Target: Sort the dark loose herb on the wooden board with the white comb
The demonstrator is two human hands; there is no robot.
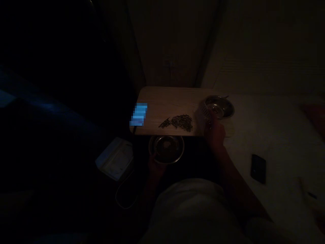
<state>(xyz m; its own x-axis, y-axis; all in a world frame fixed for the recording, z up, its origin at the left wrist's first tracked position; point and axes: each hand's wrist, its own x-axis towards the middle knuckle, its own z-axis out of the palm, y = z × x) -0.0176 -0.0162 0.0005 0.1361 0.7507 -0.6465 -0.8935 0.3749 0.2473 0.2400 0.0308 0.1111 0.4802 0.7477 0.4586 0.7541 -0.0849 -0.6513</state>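
Light is very low. My left hand [156, 166] grips the near left rim of a metal bowl [182, 154], held just below the front edge of the wooden table [162, 98]. Some grainy contents lie in its bottom, too dark to name. My right hand [215, 134] is closed at the table's right end, in front of a second metal bowl [227, 110]. A pale ribbed piece [203, 112] shows by its fingers; what the hand holds is unclear. Between the hands, a patch of small dark grains [182, 122] is spread on the tabletop.
A lit, pixelated screen [138, 114] stands at the table's left edge. Low on the left is a pale box-like object [116, 159] with a white cord [116, 196]. A dark phone-like object [258, 168] lies on the pale surface [279, 135] at right. A wall socket [169, 61] is behind.
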